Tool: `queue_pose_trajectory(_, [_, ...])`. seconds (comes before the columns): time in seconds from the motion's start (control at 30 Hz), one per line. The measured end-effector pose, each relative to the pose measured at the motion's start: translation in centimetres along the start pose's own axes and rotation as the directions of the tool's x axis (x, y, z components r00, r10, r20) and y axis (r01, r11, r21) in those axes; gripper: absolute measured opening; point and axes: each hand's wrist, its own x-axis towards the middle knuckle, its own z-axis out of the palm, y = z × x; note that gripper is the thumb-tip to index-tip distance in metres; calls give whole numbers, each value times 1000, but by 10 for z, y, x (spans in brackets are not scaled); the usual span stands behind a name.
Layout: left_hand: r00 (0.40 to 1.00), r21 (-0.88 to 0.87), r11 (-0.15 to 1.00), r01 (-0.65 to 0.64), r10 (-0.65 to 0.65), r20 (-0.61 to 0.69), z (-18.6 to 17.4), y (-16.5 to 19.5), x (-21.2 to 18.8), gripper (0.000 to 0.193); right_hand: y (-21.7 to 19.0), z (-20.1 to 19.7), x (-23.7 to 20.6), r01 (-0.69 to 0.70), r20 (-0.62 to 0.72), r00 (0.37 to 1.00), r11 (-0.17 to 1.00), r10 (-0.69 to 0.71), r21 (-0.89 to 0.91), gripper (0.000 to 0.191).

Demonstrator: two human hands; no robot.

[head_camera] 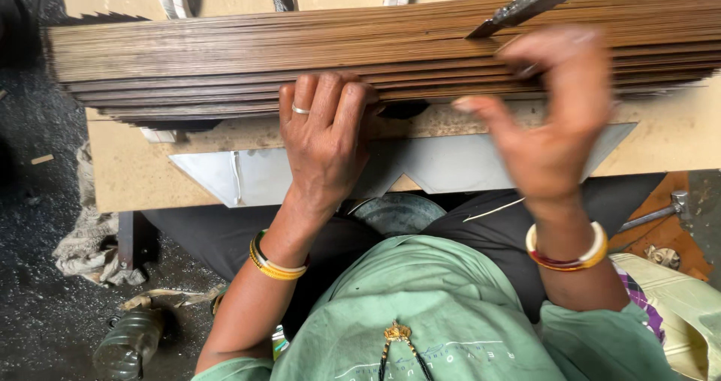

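Note:
A wide bundle of thin brown sticks [225, 58] lies across a tan board [135, 174] in front of me. My left hand [323, 137], with a ring on one finger, rests palm down on the near edge of the bundle, fingers pressed onto the sticks. My right hand [552, 118] is blurred, fingers spread and curled over the right part of the bundle, its fingertips at the sticks; no grip on anything shows. A dark flat metal bar [537, 2] lies slanted on the sticks just above my right hand.
A grey metal sheet [263, 174] with a notch sits under the board's near edge. A hammer [661, 212] lies at the right on an orange surface. A plastic bottle [128, 343] and rags [94, 249] lie on the dark floor at left.

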Motion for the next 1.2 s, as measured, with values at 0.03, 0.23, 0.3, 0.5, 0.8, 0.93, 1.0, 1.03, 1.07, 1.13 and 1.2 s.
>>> queue_pose_trajectory(0.03, [1000, 13, 1000, 19, -19, 9, -2, 3, 1, 21, -4, -4, 7, -86, -20, 996, 988, 89, 125, 40])
queue_pose_trajectory(0.23, [999, -42, 999, 34, -34, 4, -8, 9, 10, 19, -2, -28, 53, -19, 175, 985, 998, 7, 62, 21])
queue_pose_trajectory(0.3, [999, -23, 999, 38, -37, 16, -8, 10, 12, 17, 0, -57, 41, 184, 225, 974, 708, -36, -682, 35])
queue_pose_trajectory(0.5, [998, -14, 998, 54, -53, 44, -8, 7, 11, 18, 27, -38, -47, -6, -177, 981, 933, 74, 360, 10])
queue_pose_trajectory(0.8, [998, -31, 998, 50, -48, 44, -4, 5, 8, 21, 32, 6, -51, -71, -158, 968, 820, 193, 568, 22])
queue_pose_trajectory(0.93, [998, -48, 998, 48, -46, 41, -4, 4, 7, 23, 32, -4, -44, -51, -39, 996, 855, 83, 516, 19])
queue_pose_trajectory(1.0, [999, -34, 999, 18, -17, 33, -2, 3, 6, 19, 30, -4, -47, -15, -23, 999, 871, 31, 490, 20])
queue_pose_trajectory(1.03, [1000, -26, 1000, 5, -4, 28, -2, 2, 4, 17, 29, -4, -50, -14, -21, 999, 876, 28, 483, 20])
queue_pose_trajectory(1.07, [1000, -21, 1000, -4, 4, 18, -1, 1, 3, 16, 28, -4, -52, -14, -52, 998, 874, 45, 486, 20])
queue_pose_trajectory(1.13, [1000, -22, 999, -24, 24, -2, 1, 0, 0, 14, 27, -6, -58, -18, -144, 984, 865, 104, 502, 18])
queue_pose_trajectory(1.2, [999, -8, 999, -46, 46, -24, 4, -1, -2, 12, 24, -16, -60, -6, -309, 937, 894, 161, 448, 15])
